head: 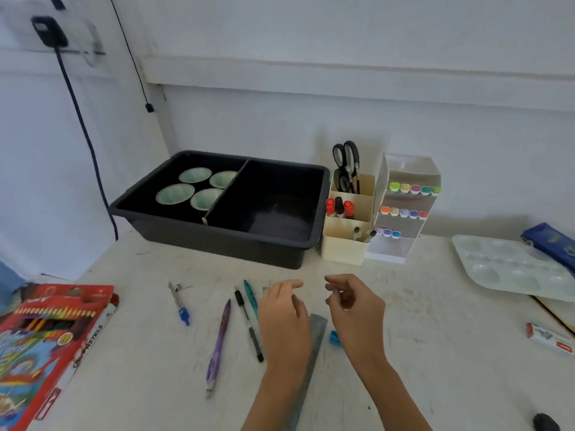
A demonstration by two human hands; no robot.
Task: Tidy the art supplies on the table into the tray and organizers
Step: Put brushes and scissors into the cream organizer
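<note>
Sitting upper centre, the black tray (217, 241) waits. Lower centre, we judge the grey ruler (315, 334) stiff and thin, best pinched at an edge. Over and beside it our left hand (284, 318) and right hand (354, 309) hover loosely curled, apparently empty, though blur hides fingertips. Pens (219, 340) leftward: light, rollable. Scuffed white table (435, 353), pale wall (342, 104).

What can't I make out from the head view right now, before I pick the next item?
Head view only.
Hidden: ruler, partly under the left hand; teal pen, lower end behind the same hand.
Hidden: small blue thing, partly covered by the right hand, unidentifiable.
Blurred: the right hand's grip; whether it holds anything is unclear.
Cut off: red boxes, by the left edge.
</note>
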